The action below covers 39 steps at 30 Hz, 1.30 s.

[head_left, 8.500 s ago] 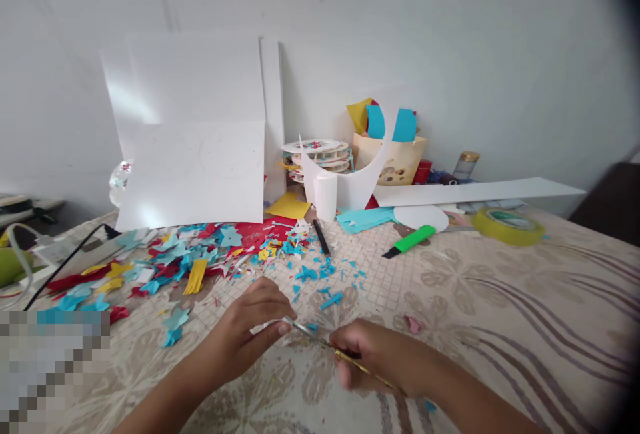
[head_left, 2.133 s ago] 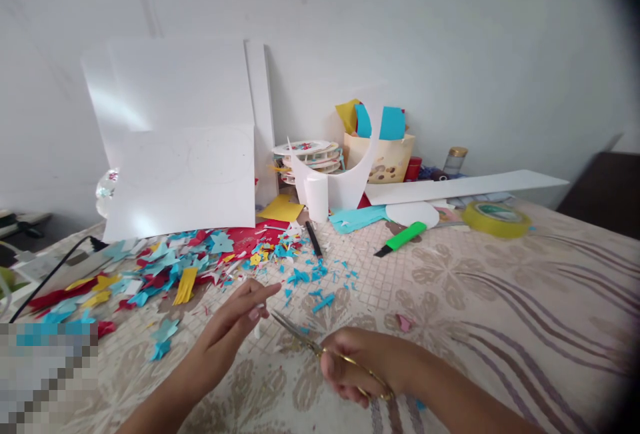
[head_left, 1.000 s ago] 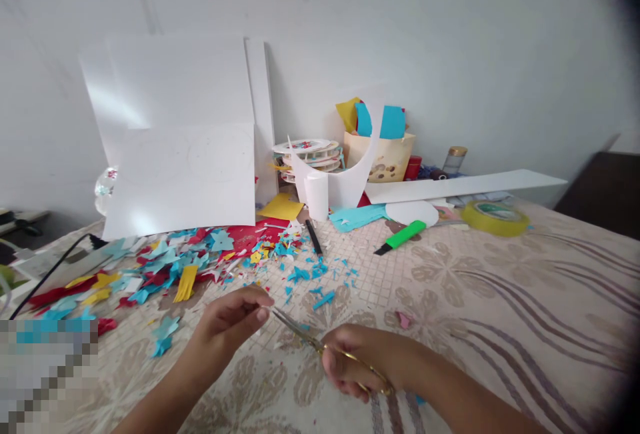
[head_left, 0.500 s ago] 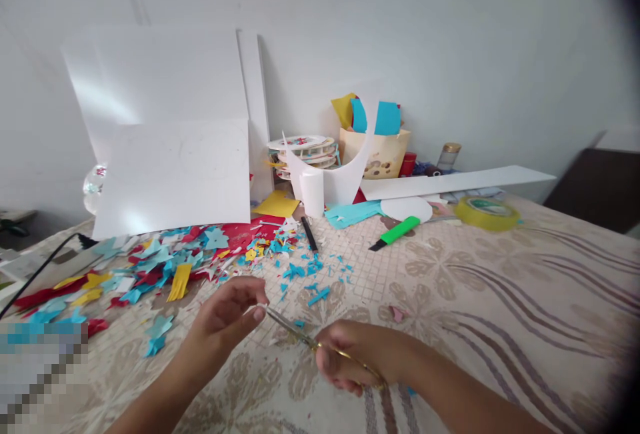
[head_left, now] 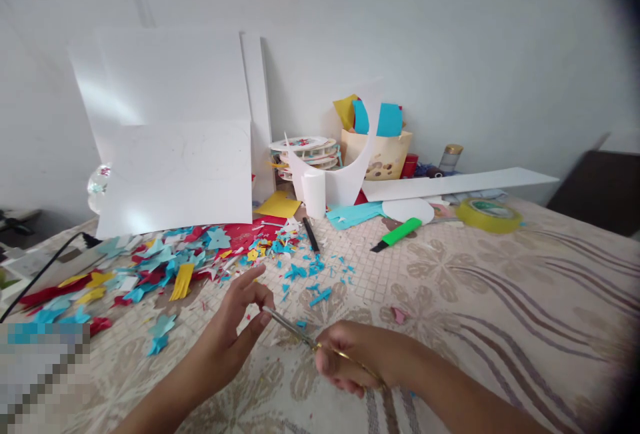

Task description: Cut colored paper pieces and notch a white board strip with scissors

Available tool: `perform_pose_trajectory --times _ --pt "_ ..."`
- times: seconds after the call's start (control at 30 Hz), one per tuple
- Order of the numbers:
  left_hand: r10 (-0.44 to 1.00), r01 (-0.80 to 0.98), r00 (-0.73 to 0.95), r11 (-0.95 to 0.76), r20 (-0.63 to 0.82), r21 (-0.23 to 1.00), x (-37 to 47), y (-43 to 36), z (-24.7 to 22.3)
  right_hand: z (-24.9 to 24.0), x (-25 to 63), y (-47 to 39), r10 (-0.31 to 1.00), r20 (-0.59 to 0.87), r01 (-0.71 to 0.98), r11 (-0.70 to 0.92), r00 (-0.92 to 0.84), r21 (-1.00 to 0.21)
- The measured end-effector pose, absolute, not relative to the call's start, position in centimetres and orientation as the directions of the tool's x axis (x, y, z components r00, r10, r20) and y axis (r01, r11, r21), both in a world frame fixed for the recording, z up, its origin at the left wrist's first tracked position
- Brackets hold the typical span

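- Head view: the right hand (head_left: 350, 354) is gripping scissors (head_left: 290, 327) above the table (head_left: 500, 354).
- The left hand (head_left: 233, 321) is curling at their tips; whether it is pinching something, I cannot tell.
- Paper pieces (head_left: 170, 266) are already lying cut; a white sheet (head_left: 185, 174) is standing, seemingly uncut.

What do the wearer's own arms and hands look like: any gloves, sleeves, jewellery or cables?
The left hand and right hand are ungloved, with no rings or wristbands visible. The left forearm and right forearm are bare to the picture's edge: no sleeves, cables or markings show.
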<state>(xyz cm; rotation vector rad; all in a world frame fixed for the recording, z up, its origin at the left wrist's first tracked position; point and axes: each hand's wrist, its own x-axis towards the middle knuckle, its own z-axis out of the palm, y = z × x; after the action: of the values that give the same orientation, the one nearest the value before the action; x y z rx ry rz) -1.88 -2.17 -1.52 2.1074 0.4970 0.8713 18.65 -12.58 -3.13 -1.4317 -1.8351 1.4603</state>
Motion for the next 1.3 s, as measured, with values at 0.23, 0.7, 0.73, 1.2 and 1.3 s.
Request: perform_pose_trajectory --times 0.23,0.7,0.73,1.2,1.3 --pt "0.539 0.127 0.705 -0.735 0.461 0.666 -2.0 -2.0 -1.9 -3.2 18.9 -12.7 0.878 -0.301 0.478 -0.096 -0.373 -0.873" --pt "0.529 0.155 0.683 -0.779 0.503 0.608 -2.1 -2.0 -1.4 -3.2 18.5 -13.1 0.901 -0.321 0.499 -0.143 -0.292 -0.855" --pt "0.516 0.167 0.694 -0.794 0.502 0.585 -2.1 -2.0 -1.4 -3.3 18.4 -13.1 0.903 -0.328 0.493 -0.158 -0.279 -0.856" --pt "0.440 0.240 0.716 -0.884 0.543 0.401 -2.1 -1.8 -1.2 -6.5 18.4 -12.3 0.913 -0.326 0.430 -0.200 -0.243 -0.881" --pt "0.423 0.227 0.710 -0.894 0.562 0.386 -2.1 -1.6 -1.3 -5.6 18.5 -12.6 0.928 -0.279 0.484 -0.131 -0.248 -0.865"
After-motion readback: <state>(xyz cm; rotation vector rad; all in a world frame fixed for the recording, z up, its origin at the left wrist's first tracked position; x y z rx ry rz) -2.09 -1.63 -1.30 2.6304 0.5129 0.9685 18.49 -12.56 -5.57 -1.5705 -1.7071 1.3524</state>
